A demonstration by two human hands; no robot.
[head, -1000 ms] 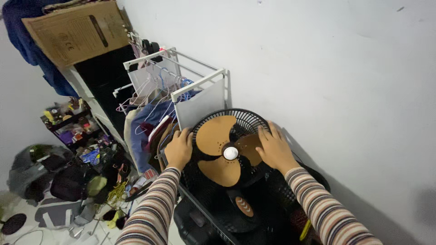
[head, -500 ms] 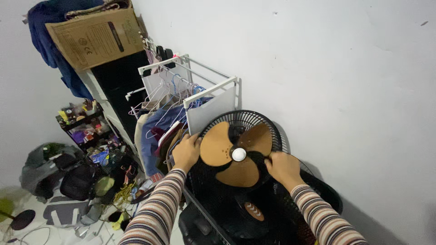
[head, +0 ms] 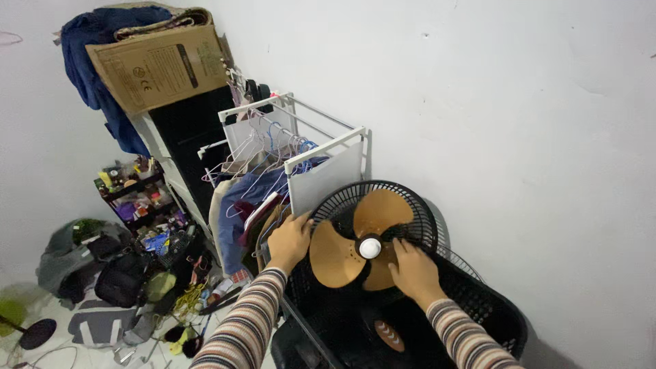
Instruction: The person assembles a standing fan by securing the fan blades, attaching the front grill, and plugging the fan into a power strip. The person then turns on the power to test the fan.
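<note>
Presently listed, from the head view, against a white wall [head: 512,123]:

Fan [head: 372,239]: black wire guard at the back, round, front guard off, so the three tan blades [head: 335,260] and the white hub cap [head: 370,247] are bare. It stands tilted toward the camera, just in front of the clothes rack and above a black mesh basket [head: 492,307].

Left hand [head: 290,239]: fingers curled over the left rim of the fan's guard, gripping it; striped sleeve runs down to the lower edge of the view.

Right hand [head: 413,272]: laid on the fan just right of the hub cap, fingers bent and pressed against the lower right blade (whether it clasps the blade or only rests on it cannot be told).

Clothes rack [head: 321,147]: white frame, touching or just behind the fan, hung with wire hangers [head: 260,154] in pale and blue tones and with clothes below them.

Cardboard sheet [head: 160,65]: brown, printed, leaning on top of a tall black unit [head: 188,137] left of the rack, with a blue cloth [head: 89,61] draped behind it.

Small shelf [head: 137,198]: dark, crowded with small bottles and jars, near the floor left of the black unit.

Floor [head: 41,348]: pale, strewn with bags [head: 119,280], cables and loose items, well apart from the fan.
</note>
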